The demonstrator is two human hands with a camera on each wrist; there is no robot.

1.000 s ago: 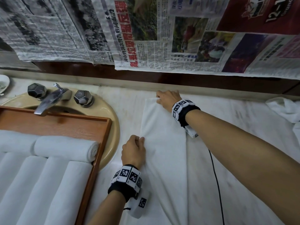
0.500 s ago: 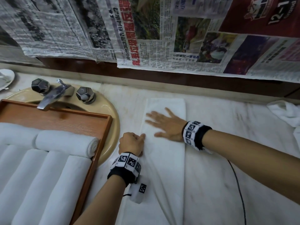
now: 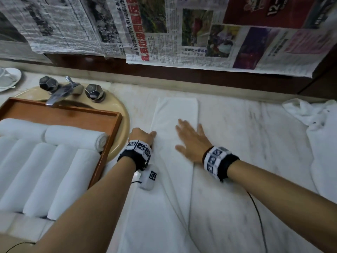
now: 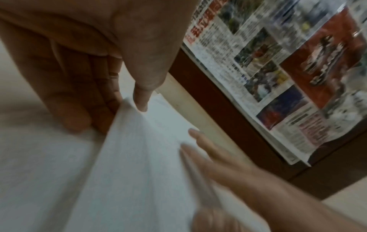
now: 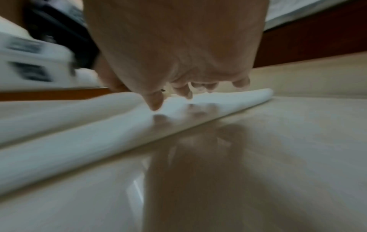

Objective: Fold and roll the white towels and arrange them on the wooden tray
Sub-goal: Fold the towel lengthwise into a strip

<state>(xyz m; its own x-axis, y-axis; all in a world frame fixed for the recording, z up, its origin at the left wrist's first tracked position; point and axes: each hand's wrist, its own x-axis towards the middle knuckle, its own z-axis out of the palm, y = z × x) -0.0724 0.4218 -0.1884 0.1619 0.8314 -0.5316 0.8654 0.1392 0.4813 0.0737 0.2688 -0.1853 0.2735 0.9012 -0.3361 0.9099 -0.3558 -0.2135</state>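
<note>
- The wooden tray [image 3: 111, 143] sits at the left, over the beige sink basin [image 3: 121, 114], its long sides running away from the person.
- Rolled white towels [image 3: 73, 172] fill the tray: four lie side by side with their long axes pointing away from the person, and two more lie crosswise behind them, the end spiral of the nearer one facing the tray's right wall.
- The folded towel [image 3: 175, 114] lies just right of the basin on the counter, a narrow strip whose long axis runs from the person toward the back wall; its far end is square and flat, its near part has long soft creases.
- The left hand [image 3: 141, 136] grips the strip's left edge, fingers curled, thumb on top and fingers beneath in the left wrist view.
- The right hand [image 3: 191, 141] lies flat on the strip, fingers spread and straight, holding nothing.
- A loose crumpled white towel [image 3: 310, 114] lies at the counter's far right, well apart from the strip.
- The counter [image 3: 246, 136] is pale veined marble, glossy enough to mirror the right hand in the right wrist view.
- A faucet [image 3: 60, 92] with two faceted knobs stands behind the tray; a white dish [image 3: 9, 79] sits far left.
- Newspaper sheets [image 3: 164, 30] hang on the dark wood wall behind.
</note>
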